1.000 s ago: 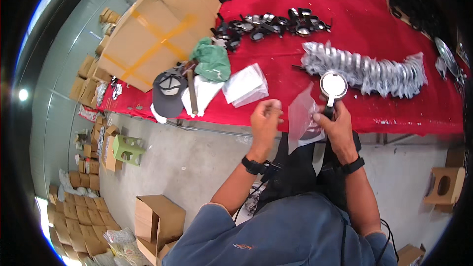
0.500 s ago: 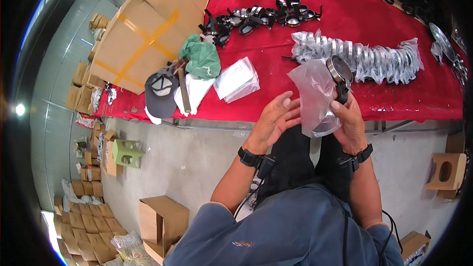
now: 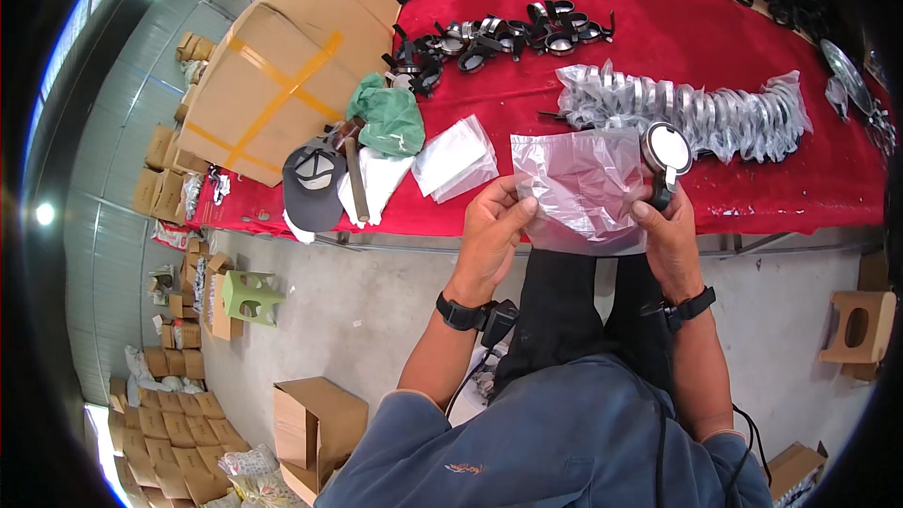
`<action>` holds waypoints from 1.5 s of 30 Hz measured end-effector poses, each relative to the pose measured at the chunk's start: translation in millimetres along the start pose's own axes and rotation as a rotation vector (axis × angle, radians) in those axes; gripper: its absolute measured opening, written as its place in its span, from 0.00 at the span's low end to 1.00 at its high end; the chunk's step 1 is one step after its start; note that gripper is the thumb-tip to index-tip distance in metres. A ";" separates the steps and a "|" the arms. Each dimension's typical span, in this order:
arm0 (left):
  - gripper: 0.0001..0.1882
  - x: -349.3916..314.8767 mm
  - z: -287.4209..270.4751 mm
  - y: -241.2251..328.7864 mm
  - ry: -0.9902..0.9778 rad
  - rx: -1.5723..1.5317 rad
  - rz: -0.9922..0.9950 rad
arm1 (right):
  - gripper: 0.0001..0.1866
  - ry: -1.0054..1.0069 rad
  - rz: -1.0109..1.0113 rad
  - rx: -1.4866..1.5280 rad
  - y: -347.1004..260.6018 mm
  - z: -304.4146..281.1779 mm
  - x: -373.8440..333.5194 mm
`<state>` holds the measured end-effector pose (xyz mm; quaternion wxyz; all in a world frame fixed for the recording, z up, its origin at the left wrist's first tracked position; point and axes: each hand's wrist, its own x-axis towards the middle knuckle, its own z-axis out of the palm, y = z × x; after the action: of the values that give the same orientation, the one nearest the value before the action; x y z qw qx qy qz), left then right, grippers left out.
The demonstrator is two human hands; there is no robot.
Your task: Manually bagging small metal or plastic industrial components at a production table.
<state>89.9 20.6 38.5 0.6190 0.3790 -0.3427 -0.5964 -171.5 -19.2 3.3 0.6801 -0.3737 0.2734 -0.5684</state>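
A clear plastic bag (image 3: 581, 190) is stretched between my hands above the table's front edge. My left hand (image 3: 491, 230) pinches its left side between thumb and fingers. My right hand (image 3: 670, 230) is closed on a small round mirror (image 3: 667, 149) by its black mount, and the bag's right edge lies at that thumb. The mirror's pale face with a metal rim stands upright beside the bag, outside it. Some fingers of both hands are hidden behind the bag and mount.
Bagged round pieces (image 3: 696, 108) stand in a row on the red cloth (image 3: 527, 99). Loose mirrors with black mounts (image 3: 475, 38) lie farther back. Flat bags (image 3: 454, 158), a green bag (image 3: 388, 118), a hammer (image 3: 355, 179), a cap (image 3: 313, 190) and a large carton (image 3: 273, 75) are left.
My left hand has come to the bag and taken hold of its left side. The bag is now spread flat, and the mirror has turned its pale face into view.
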 end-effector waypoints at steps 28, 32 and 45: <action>0.08 -2.1 11.9 -8.1 0.202 -0.012 0.099 | 0.37 -0.018 0.135 0.115 46.2 54.0 -6.3; 0.10 -12.1 17.3 -8.6 0.294 0.001 0.086 | 0.29 0.094 0.072 -0.019 41.3 53.5 2.8; 0.14 -41.5 -30.9 -10.9 0.590 0.777 0.486 | 0.30 0.085 0.014 -0.323 31.1 52.3 6.0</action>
<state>109.6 64.0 15.3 0.6233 0.6411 -0.4273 -0.1340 -111.0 -12.4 8.0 0.6028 -0.4518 0.3926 -0.5276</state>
